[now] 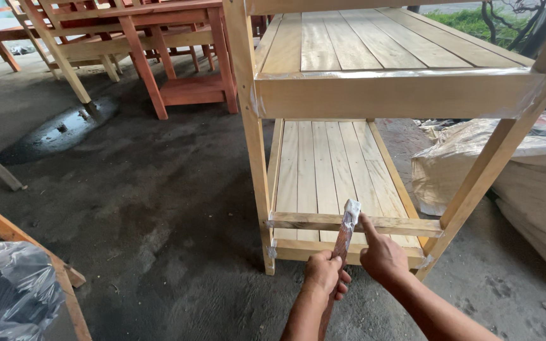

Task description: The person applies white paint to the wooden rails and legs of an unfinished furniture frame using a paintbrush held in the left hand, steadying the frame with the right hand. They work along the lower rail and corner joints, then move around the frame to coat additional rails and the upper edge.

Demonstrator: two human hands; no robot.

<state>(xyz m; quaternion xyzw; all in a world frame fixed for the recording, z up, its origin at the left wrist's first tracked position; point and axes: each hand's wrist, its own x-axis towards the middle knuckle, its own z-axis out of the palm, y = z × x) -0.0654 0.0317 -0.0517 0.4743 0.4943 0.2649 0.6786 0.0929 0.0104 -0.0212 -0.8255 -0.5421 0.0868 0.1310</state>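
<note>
Reddish-brown wooden stick with a white-smeared tip (pixel 345 235) rests on the pale slatted rack's near low rail (pixel 298 220); left hand (pixel 325 273) clamped around it, right hand (pixel 382 256) fisted, forefinger touching the tip. Bare floor (pixel 159 208) lies left.

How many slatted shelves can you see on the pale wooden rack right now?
2: the upper shelf at the top, and the lower shelf near the floor, beyond the brush both hands hold. None appear hidden.
</note>
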